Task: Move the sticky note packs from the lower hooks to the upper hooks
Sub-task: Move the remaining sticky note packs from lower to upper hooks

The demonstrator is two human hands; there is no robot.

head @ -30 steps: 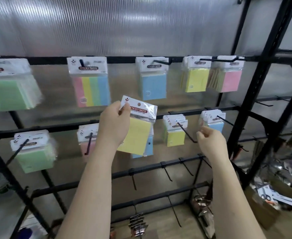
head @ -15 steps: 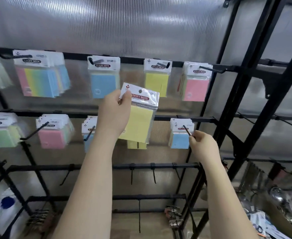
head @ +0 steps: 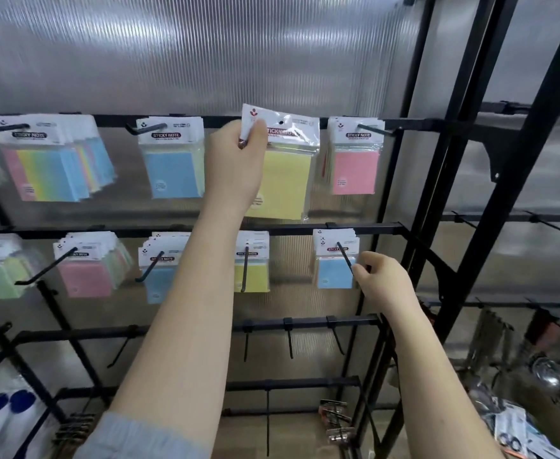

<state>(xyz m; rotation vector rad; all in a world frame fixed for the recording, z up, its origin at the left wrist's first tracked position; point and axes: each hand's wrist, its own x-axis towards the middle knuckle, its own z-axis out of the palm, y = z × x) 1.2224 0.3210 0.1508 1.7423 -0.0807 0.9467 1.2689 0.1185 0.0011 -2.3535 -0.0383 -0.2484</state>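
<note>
My left hand (head: 239, 160) pinches the yellow pack (head: 283, 167) by its header, hole level with the upper rail for hooking, while my right hand (head: 379, 281) pinches the lower blue pack's hook (head: 345, 258), steadying it.

- Glossy clear plastic wrap, crinkled, over matt yellow paper: sticky note pack (head: 283, 167).
- Matt black metal: rack (head: 364, 230), hooks (head: 345, 258).
- Ribbed translucent plastic, faint sheen: back panel (head: 206, 54).
- Soft pale-blue cloth: sleeve (head: 133, 438).
</note>
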